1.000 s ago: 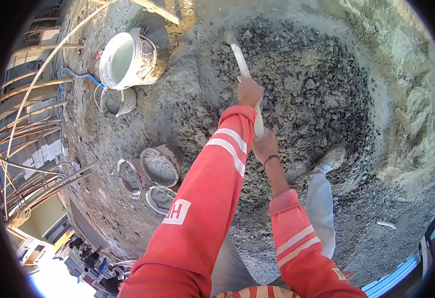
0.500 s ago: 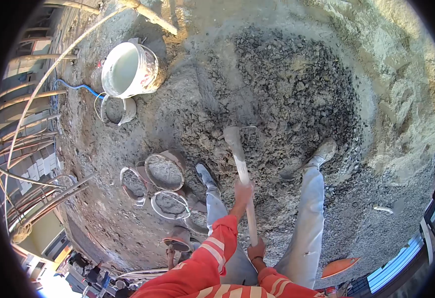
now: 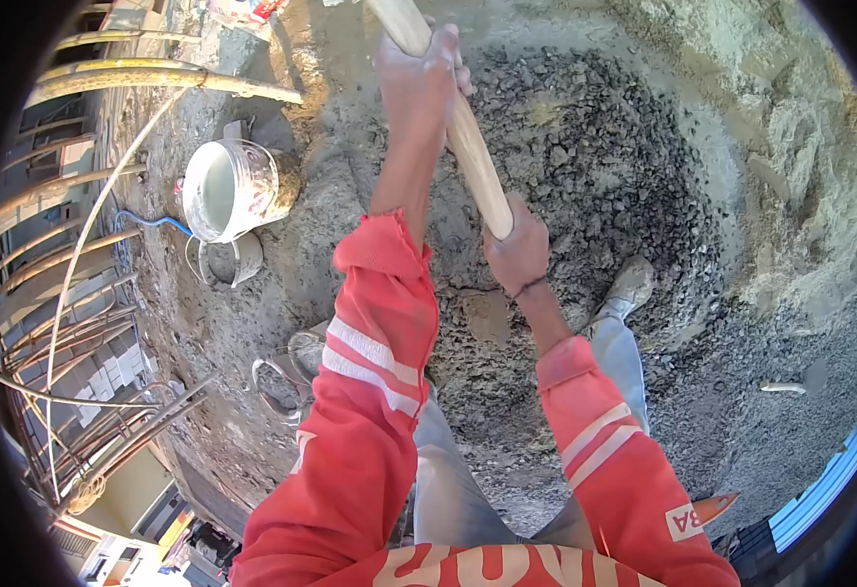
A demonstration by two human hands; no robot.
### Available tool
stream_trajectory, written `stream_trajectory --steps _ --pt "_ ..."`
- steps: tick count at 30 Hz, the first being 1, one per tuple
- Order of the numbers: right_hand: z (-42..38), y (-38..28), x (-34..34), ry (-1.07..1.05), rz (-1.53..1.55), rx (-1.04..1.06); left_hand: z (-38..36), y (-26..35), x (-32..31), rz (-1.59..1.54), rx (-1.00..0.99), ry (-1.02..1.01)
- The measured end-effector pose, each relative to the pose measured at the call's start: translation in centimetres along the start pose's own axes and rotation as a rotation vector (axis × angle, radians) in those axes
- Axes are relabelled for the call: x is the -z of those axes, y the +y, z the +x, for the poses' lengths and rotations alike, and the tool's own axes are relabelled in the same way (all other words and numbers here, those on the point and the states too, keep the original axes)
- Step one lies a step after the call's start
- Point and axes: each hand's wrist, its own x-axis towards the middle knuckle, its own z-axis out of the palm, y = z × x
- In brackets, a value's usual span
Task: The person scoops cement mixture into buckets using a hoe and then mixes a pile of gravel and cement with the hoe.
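Both arms reach forward in red sleeves, raised over the mortar heap. My left hand [image 3: 418, 83] is wrapped round the wooden handle of a hoe [image 3: 474, 147], high in the view. Lower down, my right hand [image 3: 516, 245] grips the butt end of the same handle. The shaft slants up and to the left, and its head lies almost wholly beyond the top edge. Beneath and right of the hands spreads a heap of wet grey gravel mix [image 3: 604, 147], with my boot [image 3: 631, 284] at its near side.
A large white bucket [image 3: 215, 191] of cloudy water stands at left, beside a smaller bucket [image 3: 231, 262] of grey mix. More mix-filled buckets [image 3: 279, 383] are partly covered by my left sleeve. Bamboo poles [image 3: 164, 80] run along the left. An orange piece [image 3: 717, 507] lies at lower right.
Both hands have lifted the hoe from the heap, up and forward. Its head has left the top of the view. My arms now hide several buckets.
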Motion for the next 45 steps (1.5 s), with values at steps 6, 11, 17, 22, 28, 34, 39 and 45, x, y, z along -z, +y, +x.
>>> stream_trajectory --steps 6,11,17,22,28,34,39,45 --pt "-2.4 10.9 -1.4 -0.246 -0.080 -0.513 2.3 -33.9 1.1 0.683 0.444 0.027" --pt "-9.9 12.0 0.7 -0.182 0.107 -0.688 -8.3 -33.5 -0.8 0.854 0.703 -0.055" --pt "-21.9 10.7 -2.6 -0.166 -0.079 -0.560 -17.7 -28.8 5.9 0.716 0.674 0.033" --pt "-39.7 6.2 -1.6 -0.257 -0.250 -0.735 -35.8 -21.6 12.9 0.179 0.926 0.156" --pt "-51.0 2.0 -2.1 -0.313 -0.284 -0.697 -43.1 -9.5 19.1 0.081 1.094 0.220" --pt "-33.4 -3.2 -4.4 -0.221 -0.099 -0.063 -28.5 5.6 19.1 -0.013 0.446 0.251" --pt "-23.4 -6.2 -5.2 -0.328 -0.129 -0.023 -21.7 2.3 19.1 0.140 0.351 0.422" --pt "-39.9 4.5 -0.8 -0.617 -0.535 -0.597 -44.0 -24.9 17.4 0.858 0.871 0.201"
